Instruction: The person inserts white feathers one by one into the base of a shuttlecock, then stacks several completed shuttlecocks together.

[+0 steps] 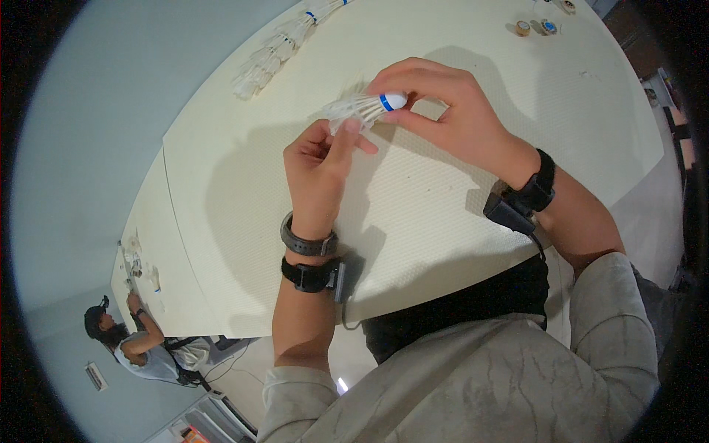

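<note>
Between my two hands, above the white table [413, 244], is a white feathered shuttlecock [362, 109] with a blue band round its cork base. My left hand [325, 151] pinches the feather skirt between thumb and fingers. At the cork end, my right hand [450, 103] closes thumb and fingers around the base. The shuttlecock lies tilted, its cork pointing right and its feathers left. Part of the skirt is covered by my left thumb.
A nested row of shuttlecocks [269, 59] lies at the table's far left edge. Small rolls of tape [523, 28] stand at the far right. At the lower left, another person [136, 343] sits along the table, near more small white items [133, 262].
</note>
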`<action>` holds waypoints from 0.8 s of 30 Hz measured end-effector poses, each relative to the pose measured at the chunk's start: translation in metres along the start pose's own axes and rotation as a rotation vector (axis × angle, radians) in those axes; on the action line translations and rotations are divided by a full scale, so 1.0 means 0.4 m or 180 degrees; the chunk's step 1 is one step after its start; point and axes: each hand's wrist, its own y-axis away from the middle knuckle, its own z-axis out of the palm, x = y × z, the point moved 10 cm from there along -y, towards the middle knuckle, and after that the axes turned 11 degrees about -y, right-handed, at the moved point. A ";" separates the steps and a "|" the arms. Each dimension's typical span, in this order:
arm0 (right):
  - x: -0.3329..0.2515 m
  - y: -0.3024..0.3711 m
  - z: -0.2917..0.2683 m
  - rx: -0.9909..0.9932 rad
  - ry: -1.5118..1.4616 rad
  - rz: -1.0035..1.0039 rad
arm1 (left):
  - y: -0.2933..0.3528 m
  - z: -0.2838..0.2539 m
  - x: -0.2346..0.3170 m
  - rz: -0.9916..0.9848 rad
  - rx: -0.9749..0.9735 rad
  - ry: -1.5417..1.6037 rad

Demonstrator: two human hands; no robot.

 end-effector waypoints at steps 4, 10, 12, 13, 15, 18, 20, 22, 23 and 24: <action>0.034 0.005 -0.004 0.0002 -0.0094 0.0334 | 0.005 -0.004 0.008 0.0051 0.0077 -0.0128; 0.037 0.005 -0.011 0.0069 -0.0221 0.0350 | 0.004 0.000 0.001 0.0109 0.0021 0.0015; 0.034 0.003 -0.015 0.0095 -0.0238 0.0338 | 0.004 0.001 -0.002 0.0080 0.0029 0.0039; 0.032 0.002 -0.018 0.0122 -0.0257 0.0325 | 0.004 0.002 -0.004 0.0051 0.0036 0.0061; 0.035 0.003 -0.019 0.0152 -0.0299 0.0316 | 0.005 0.002 -0.002 0.0052 0.0043 0.0022; 0.043 0.006 -0.018 0.0210 -0.0425 0.0339 | 0.005 0.000 0.000 0.0062 0.0058 -0.0064; 0.046 0.006 -0.020 0.0237 -0.0504 0.0368 | 0.004 -0.002 0.002 0.0076 0.0064 -0.0108; 0.045 0.006 -0.020 0.0228 -0.0452 0.0351 | 0.002 0.000 0.002 0.0109 0.0052 -0.0081; 0.047 0.006 -0.020 0.0232 -0.0449 0.0351 | 0.001 0.001 0.002 0.0111 0.0048 -0.0081; 0.049 0.005 -0.018 0.0230 -0.0467 0.0359 | 0.001 -0.001 0.001 0.0078 0.0080 -0.0077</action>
